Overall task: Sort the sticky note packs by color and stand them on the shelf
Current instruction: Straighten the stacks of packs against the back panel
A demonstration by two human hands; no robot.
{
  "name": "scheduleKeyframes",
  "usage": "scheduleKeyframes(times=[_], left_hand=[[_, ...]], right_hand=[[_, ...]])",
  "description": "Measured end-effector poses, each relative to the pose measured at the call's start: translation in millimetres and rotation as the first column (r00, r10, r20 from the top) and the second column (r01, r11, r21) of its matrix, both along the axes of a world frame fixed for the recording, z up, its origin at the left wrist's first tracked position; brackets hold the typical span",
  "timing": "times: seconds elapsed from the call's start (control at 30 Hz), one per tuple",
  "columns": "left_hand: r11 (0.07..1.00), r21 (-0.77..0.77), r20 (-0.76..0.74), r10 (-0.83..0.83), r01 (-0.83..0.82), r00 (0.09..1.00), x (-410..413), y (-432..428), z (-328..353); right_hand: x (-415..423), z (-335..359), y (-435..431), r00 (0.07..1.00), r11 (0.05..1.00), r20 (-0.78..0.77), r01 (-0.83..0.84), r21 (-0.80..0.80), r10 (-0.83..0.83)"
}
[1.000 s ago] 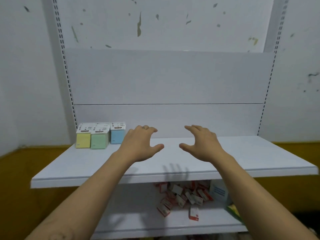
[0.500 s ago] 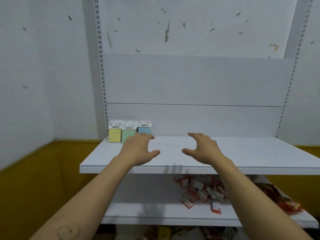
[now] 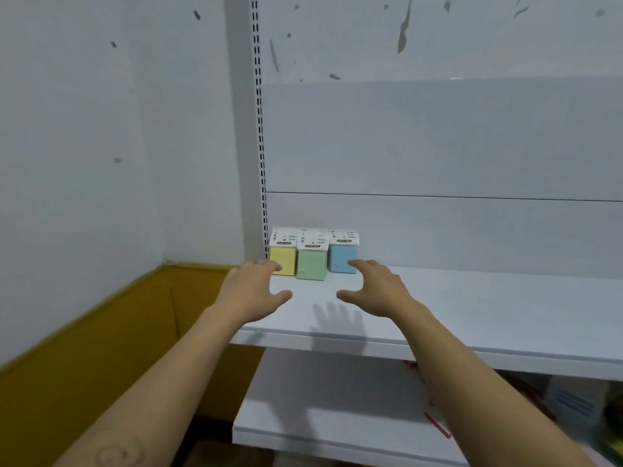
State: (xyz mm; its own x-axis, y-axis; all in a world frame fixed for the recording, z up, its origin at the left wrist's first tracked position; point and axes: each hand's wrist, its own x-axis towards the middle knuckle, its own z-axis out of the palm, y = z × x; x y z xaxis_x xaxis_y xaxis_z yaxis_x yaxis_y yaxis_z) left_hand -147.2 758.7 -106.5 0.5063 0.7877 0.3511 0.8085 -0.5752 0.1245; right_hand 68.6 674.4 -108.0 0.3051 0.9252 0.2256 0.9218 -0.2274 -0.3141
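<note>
Three rows of sticky note packs stand upright at the back left of the white shelf: yellow packs, green packs and blue packs, each with a white printed header card. My left hand hovers over the shelf's left end, fingers spread, its fingertips in front of the yellow packs. My right hand hovers to the right, fingers spread, its fingertips near the blue packs. Neither hand holds anything. I cannot tell whether the fingertips touch the packs.
A slotted upright borders the shelf on the left, with a white wall and a yellow skirting beyond. A lower shelf shows red items and a blue-and-white box at the right.
Both hands have moved left and forward toward the coloured packs. The view has swung left, so the packs now sit near the middle of the frame.
</note>
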Motion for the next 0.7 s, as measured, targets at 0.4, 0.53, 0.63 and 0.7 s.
scheduleKeyframes(times=[0.4, 0.53, 0.63, 0.7], left_hand=[[0.993, -0.075, 0.006, 0.091, -0.090, 0.996, 5.2, 146.8, -28.0], [0.992, -0.112, 0.030, 0.067, -0.063, 0.997, 11.1, 192.6, -39.7], [0.986, -0.165, 0.097, 0.009, 0.008, 0.995, 17.2, 235.5, -51.8], [0.973, -0.225, 0.137, -0.022, 0.052, 0.990, 22.2, 260.5, -59.7]], right_hand=[[-15.6, -30.1, 160.7, 0.996, 0.996, -0.009, -0.086, 0.023, 0.086], [-32.7, -41.1, 200.4, 0.997, 0.994, 0.047, -0.071, 0.085, 0.067], [-46.5, -52.2, 232.9, 0.999, 0.994, 0.051, -0.009, 0.112, 0.003], [-55.0, -60.4, 251.5, 0.998, 0.994, 0.048, 0.044, 0.102, -0.049]])
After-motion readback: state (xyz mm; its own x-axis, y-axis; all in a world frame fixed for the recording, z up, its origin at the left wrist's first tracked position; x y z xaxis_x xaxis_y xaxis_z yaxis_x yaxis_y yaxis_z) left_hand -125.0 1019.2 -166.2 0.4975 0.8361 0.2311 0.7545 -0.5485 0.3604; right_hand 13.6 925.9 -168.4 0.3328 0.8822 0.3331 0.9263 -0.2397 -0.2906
